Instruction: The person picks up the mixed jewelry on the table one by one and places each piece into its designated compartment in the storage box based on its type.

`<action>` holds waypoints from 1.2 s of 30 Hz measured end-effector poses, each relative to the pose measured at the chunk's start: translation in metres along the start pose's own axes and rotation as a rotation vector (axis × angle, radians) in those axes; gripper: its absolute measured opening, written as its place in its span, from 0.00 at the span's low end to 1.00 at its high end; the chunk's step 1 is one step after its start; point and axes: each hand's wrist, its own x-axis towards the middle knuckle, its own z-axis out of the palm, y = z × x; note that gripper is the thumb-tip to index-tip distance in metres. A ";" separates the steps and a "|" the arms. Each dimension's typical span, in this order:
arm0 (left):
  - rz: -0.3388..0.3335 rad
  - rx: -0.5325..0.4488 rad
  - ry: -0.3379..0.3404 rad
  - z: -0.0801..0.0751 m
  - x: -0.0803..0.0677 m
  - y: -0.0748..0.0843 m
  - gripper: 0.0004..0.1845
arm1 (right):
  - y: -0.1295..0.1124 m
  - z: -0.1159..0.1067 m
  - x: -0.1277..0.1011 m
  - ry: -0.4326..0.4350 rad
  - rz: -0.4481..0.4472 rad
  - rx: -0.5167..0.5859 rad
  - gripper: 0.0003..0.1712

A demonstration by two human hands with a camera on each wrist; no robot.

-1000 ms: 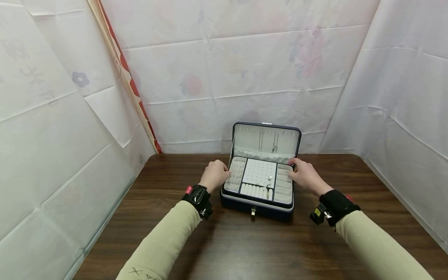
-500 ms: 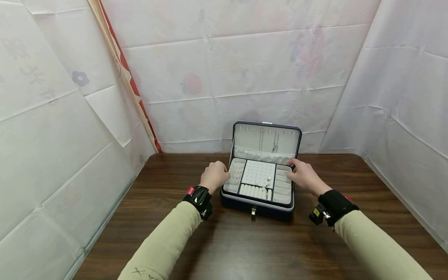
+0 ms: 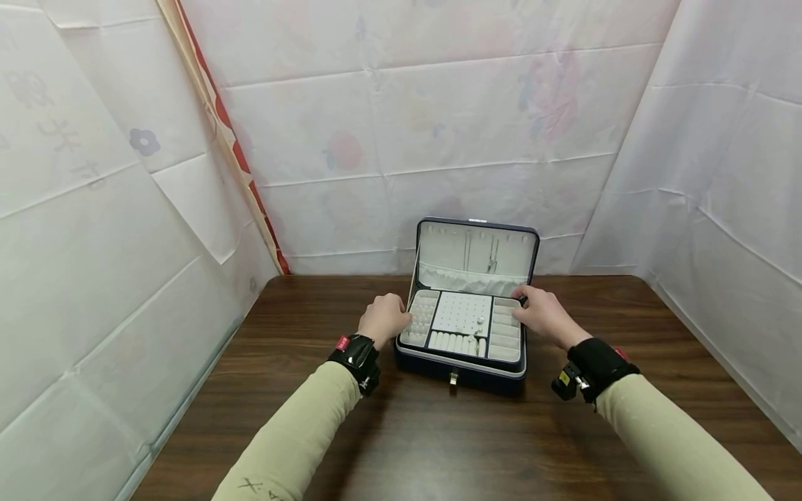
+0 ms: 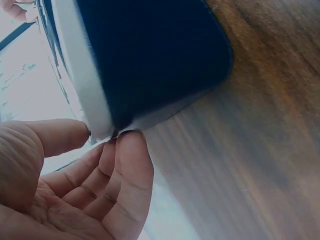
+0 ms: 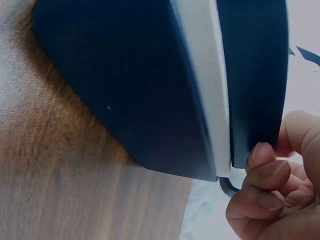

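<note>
A dark blue jewelry box (image 3: 426, 362) stands with its lid (image 3: 451, 247) raised, two necklaces (image 3: 493, 256) hanging inside it. In its mouth sits a white-lined jewelry tray (image 3: 460, 306) with side compartments, a pegboard panel and ring rolls. My left hand (image 3: 383, 319) has thumb and fingers at the tray's back left corner; in the left wrist view the fingers (image 4: 135, 160) reach the box's white rim. On the other side my right hand (image 3: 546, 316) pinches the tray's back right corner, and the right wrist view shows the tray's wall (image 5: 255, 75) standing above the rim there.
The box is on a dark brown wooden table (image 3: 426, 445), near its back edge. White patterned sheets (image 3: 351, 153) hang behind and on both sides. A gold-coloured clasp (image 3: 454, 379) is on the box front, and a strap links lid and box at the left.
The tray's back edge has sunk lower toward the box, away from the lid, and the tray sits flatter. Both hands have gone down slightly with it, still at its back corners.
</note>
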 end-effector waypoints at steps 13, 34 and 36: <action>-0.047 -0.049 -0.064 0.005 0.003 -0.002 0.20 | 0.001 0.006 -0.002 0.001 0.017 -0.017 0.23; -0.008 -0.123 -0.124 0.007 0.010 -0.017 0.14 | 0.001 0.018 0.004 0.018 0.025 -0.108 0.21; 0.003 -0.124 -0.135 0.007 0.009 -0.019 0.16 | 0.002 0.022 0.002 0.037 0.013 -0.120 0.21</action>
